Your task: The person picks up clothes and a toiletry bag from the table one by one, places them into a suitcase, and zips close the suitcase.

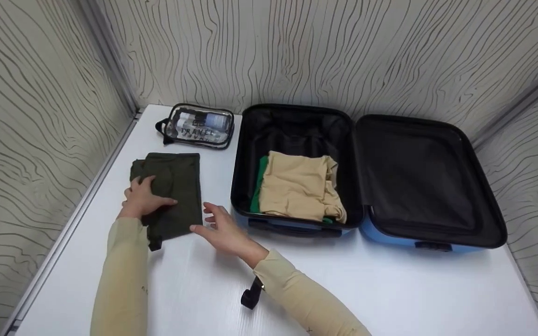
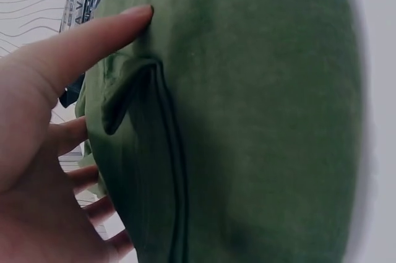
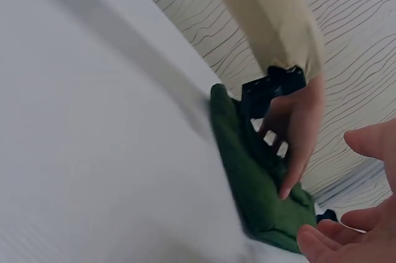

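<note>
A folded dark green garment (image 1: 180, 186) lies on the white table at the left. My left hand (image 1: 140, 199) rests at its left edge, thumb stretched over the top of the cloth and the other fingers spread. In the left wrist view the thumb (image 2: 93, 40) touches the green fabric (image 2: 266, 114), where a fold stands slightly raised. My right hand (image 1: 224, 231) hovers by the garment's right edge with fingers parted and nothing in them. Seen from the right wrist, its fingers (image 3: 365, 145) are apart, with the green garment (image 3: 247, 176) beyond.
An open suitcase (image 1: 297, 224) stands to the right, its black-lined lid (image 1: 418, 177) laid back on the table. Inside are a folded beige garment (image 1: 294, 186) and a green one (image 1: 256, 196) under it. Behind the dark green garment lies a clear travel pouch (image 1: 199, 126) holding bottles.
</note>
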The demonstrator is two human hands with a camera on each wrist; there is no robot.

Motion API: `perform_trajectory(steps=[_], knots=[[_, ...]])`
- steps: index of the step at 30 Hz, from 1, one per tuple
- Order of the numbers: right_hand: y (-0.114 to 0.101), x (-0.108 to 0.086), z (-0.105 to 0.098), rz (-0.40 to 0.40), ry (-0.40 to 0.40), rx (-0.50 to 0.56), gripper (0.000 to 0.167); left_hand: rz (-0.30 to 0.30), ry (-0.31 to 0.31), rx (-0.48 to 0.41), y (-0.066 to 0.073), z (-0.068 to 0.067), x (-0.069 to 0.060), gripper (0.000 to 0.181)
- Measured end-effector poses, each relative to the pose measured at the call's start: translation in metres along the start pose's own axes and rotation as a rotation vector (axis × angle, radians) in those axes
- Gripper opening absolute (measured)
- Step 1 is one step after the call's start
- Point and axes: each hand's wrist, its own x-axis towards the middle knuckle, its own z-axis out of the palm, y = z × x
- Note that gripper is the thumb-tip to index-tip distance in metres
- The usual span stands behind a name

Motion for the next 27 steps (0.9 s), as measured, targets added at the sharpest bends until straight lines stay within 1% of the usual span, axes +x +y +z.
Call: perform_trajectory(steps=[5,10,13,16,18,20,23,25,27], knots=[[0.011,0.007,0.006,0.107,0.024,0.032,0.071,0.0,0.018,-0.019,0.0,0.001,0.0,0.093],[0.019,0.012,0.011,0.202,0.005,0.141,0.074,0.011,0.039,-0.019,0.0,0.0,0.0,0.078],[0.022,0.012,0.012,0.218,-0.004,0.198,0.075,0.024,0.043,0.002,0.002,-0.002,-0.002,0.067],[0.023,0.013,0.011,0.211,0.004,0.22,0.074,0.043,0.043,0.03,0.008,-0.006,-0.005,0.057],[0.023,0.014,0.01,0.214,0.008,0.255,0.075,0.056,0.039,0.044,0.013,-0.008,-0.007,0.051],[0.024,0.015,0.01,0.219,0.022,0.289,0.075,0.069,0.025,0.053,0.016,-0.011,-0.008,0.046],[0.027,0.016,0.008,0.239,0.039,0.326,0.075,0.071,-0.029,0.025,0.021,-0.016,-0.011,0.037],[0.028,0.015,0.007,0.248,0.05,0.315,0.073,0.065,-0.074,-0.004,0.025,-0.019,-0.012,0.029],[0.03,0.014,0.006,0.26,0.053,0.304,0.069,0.061,-0.112,-0.034,0.028,-0.022,-0.013,0.028]])
